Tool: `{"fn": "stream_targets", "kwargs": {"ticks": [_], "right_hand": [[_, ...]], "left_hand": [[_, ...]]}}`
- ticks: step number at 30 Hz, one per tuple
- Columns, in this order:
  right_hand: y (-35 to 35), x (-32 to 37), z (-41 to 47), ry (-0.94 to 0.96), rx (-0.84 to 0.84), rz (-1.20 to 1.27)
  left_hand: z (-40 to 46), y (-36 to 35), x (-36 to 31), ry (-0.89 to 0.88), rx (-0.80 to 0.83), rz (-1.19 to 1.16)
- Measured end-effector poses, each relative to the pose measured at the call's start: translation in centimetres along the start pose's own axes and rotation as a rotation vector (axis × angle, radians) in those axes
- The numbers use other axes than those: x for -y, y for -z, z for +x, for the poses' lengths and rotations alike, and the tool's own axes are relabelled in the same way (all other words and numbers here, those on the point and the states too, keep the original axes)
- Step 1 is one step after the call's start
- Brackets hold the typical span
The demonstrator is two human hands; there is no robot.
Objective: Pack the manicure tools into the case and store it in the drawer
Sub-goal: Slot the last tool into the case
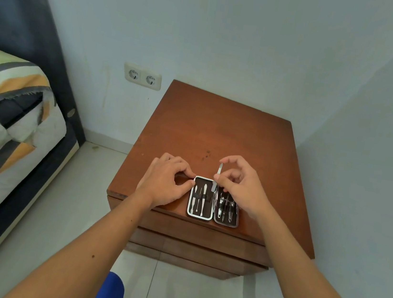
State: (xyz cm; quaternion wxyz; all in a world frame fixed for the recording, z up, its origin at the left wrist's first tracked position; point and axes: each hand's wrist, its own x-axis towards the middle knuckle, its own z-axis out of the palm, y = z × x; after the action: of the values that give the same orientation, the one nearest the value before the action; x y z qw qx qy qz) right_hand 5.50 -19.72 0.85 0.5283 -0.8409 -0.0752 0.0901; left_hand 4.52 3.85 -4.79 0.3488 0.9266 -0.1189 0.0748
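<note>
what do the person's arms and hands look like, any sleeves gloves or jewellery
Both arms are bare from the bottom edge of the view to the wrist, with no sleeve in sight. The left hand and right hand wear no gloves, and no rings, watch or bracelet show on them. The left forearm carries a small dark mole. Blue clothing shows at the bottom of the view, between the arms.

Even soft daylight, faint shadows, mild wide-angle bending at edges, slight softness.

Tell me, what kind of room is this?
Most likely a bedroom. A bed with a striped blanket stands on the left, and a wooden nightstand with drawers sits in the corner beside it, below a double wall socket.
</note>
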Motion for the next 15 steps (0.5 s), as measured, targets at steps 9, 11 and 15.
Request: {"fn": "stream_targets", "kwargs": {"ticks": [9, 11, 15], "right_hand": [[-0.9, -2.0, 0.1, 0.115, -0.029, -0.222], [-0.7, -2.3, 0.1, 0.148, -0.039, -0.317], [-0.1, -2.4, -0.3, 0.167, 0.022, -0.512]], "left_hand": [[0.0, 0.0, 0.0, -0.005, -0.007, 0.004], [0.0, 0.0, 0.0, -0.005, -0.003, 0.005], [0.0, 0.0, 0.1, -0.009, -0.002, 0.006]]}}
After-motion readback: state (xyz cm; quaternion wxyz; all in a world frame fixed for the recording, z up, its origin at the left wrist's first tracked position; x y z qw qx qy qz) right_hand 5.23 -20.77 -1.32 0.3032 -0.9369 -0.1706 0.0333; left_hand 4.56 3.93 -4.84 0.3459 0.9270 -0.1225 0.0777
